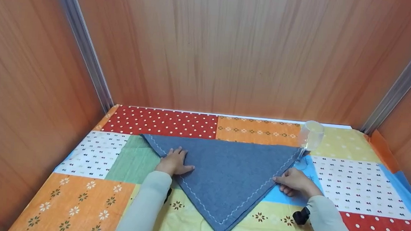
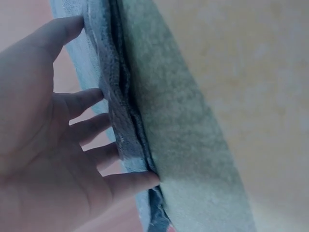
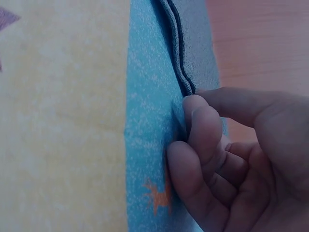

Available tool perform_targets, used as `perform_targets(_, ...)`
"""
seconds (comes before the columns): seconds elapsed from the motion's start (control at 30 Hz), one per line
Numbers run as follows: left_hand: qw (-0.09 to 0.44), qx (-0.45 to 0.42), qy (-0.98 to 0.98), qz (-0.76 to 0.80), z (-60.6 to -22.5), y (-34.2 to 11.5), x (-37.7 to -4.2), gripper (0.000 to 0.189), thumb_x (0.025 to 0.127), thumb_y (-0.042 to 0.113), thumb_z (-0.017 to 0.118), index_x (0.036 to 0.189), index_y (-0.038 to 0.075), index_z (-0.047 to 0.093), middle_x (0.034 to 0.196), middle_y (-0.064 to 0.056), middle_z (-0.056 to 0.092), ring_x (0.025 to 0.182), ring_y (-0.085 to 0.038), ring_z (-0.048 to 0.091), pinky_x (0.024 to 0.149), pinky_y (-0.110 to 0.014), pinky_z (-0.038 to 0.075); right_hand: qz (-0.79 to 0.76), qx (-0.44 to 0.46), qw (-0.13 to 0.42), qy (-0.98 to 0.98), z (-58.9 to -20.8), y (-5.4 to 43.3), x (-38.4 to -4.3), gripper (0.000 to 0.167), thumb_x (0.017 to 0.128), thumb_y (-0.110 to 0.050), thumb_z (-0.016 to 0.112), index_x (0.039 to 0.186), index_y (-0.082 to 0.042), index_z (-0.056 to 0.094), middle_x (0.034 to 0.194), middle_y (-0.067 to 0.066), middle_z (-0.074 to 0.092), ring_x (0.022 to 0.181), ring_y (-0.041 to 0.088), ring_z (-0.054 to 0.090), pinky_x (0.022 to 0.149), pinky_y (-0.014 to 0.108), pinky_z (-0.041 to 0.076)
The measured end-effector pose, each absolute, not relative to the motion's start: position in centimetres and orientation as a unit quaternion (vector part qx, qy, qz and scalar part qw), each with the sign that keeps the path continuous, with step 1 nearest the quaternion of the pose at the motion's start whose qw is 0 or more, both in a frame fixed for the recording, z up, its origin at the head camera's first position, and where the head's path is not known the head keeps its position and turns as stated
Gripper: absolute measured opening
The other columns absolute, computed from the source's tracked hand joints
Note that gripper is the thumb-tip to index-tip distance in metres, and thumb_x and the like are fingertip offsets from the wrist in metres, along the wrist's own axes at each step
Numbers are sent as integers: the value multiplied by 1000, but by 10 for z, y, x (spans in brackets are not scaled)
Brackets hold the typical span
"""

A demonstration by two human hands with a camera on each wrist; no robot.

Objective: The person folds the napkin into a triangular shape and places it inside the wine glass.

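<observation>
A blue-grey cloth [image 1: 222, 176] with pale stitching along its edges lies folded into a triangle, one point toward me and the long fold at the back. On its left slanted edge rests my left hand [image 1: 174, 162], fingers spread and fairly straight. The left wrist view shows those fingertips touching the layered cloth edge [image 2: 125, 106]. My right hand [image 1: 294, 181] pinches the right slanted edge between thumb and curled fingers; two stacked layers [image 3: 178, 53] run into that pinch in the right wrist view.
A clear stemmed glass [image 1: 311, 136] stands at the cloth's right back corner, just beyond my right hand. Beneath everything is a patchwork tablecloth [image 1: 83, 198]. Wood-grain panels [image 1: 211, 49] wall in the back and both sides of the table.
</observation>
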State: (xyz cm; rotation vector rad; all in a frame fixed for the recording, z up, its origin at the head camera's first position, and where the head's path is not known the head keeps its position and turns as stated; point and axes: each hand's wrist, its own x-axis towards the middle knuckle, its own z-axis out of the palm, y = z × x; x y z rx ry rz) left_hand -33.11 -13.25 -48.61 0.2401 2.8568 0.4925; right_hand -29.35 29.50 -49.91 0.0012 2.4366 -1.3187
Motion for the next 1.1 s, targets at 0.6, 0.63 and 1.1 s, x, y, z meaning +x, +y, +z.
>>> perform_targets(0.6, 97, 88, 973, 191, -493, -133, -344, 72, 96, 44, 64, 153, 6, 40, 160, -18, 29, 148, -41, 18, 113, -65, 19, -453, 36, 159, 877, -504, 292, -297, 37, 102, -29, 61, 76, -2, 60, 61, 5, 60, 45, 11, 50, 43, 26, 44)
perform_targets(0.63, 94, 88, 973, 190, -493, -133, -345, 72, 96, 44, 64, 153, 6, 40, 160, -18, 29, 148, -41, 18, 113, -65, 19, -452, 37, 156, 877, -504, 292, -297, 37, 102, -30, 60, 77, -2, 60, 61, 5, 61, 45, 11, 51, 43, 26, 44)
perform_targets(1.1, 82, 95, 976, 180, -494, -130, -349, 65, 99, 41, 62, 151, 7, 43, 159, -18, 31, 148, -41, 20, 112, -67, 20, -486, 37, 154, 860, -507, 293, -302, 34, 102, -27, 60, 84, 0, 57, 63, 6, 59, 46, 11, 53, 43, 26, 47)
